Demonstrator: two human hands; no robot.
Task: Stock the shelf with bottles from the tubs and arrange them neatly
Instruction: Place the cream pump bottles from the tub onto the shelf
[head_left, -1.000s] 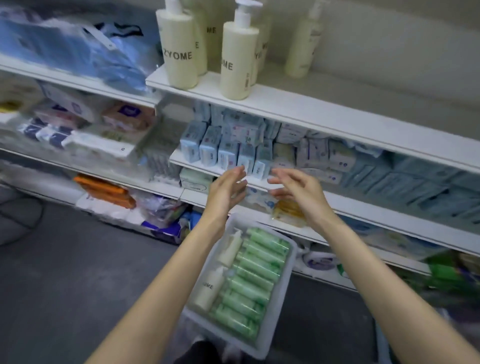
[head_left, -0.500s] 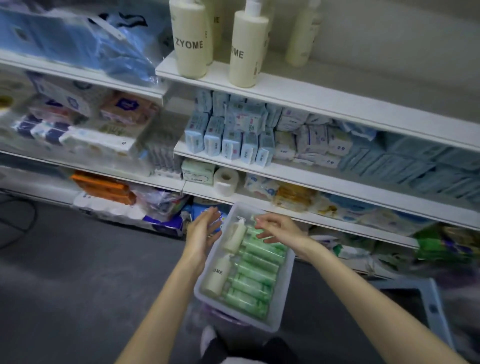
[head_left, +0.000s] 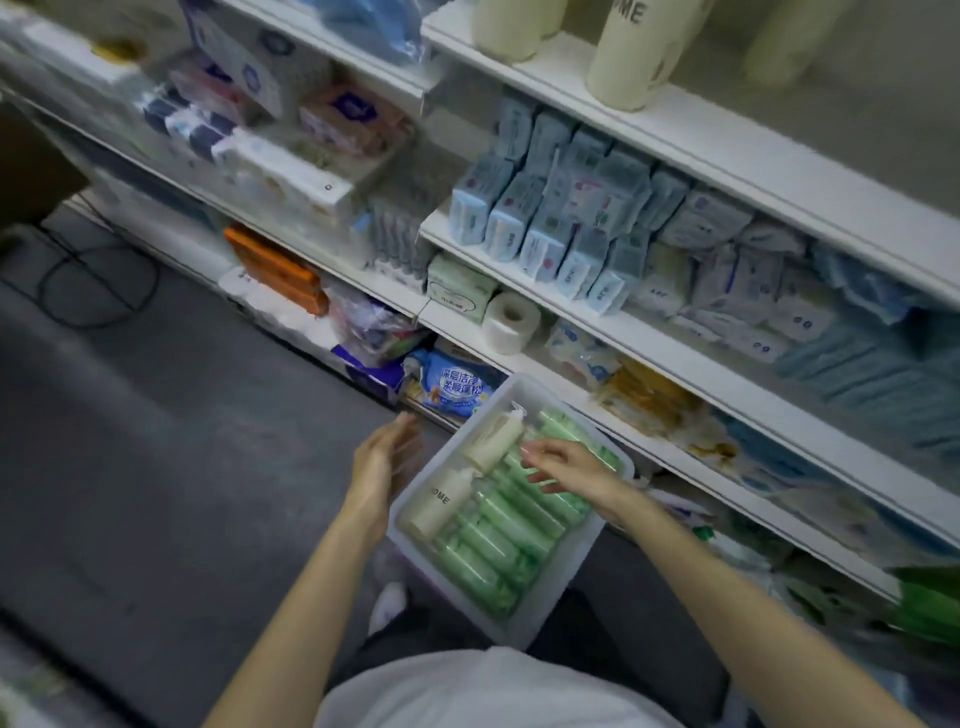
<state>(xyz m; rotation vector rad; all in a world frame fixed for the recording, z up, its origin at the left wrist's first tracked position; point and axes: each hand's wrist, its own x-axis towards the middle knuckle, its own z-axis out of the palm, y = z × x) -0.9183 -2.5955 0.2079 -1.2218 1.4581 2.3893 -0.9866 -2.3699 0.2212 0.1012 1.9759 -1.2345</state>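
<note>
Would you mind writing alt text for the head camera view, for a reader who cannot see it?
A person's right hand reaches with loose fingers over green bottles lying in a white tub beside two cream bottles; the open left hand hovers just outside the tub. Behind stand shelves of packaged goods.

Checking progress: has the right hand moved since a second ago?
Yes. The right hand dropped from the shelf edge down to the tub, now over the green bottles.
</note>
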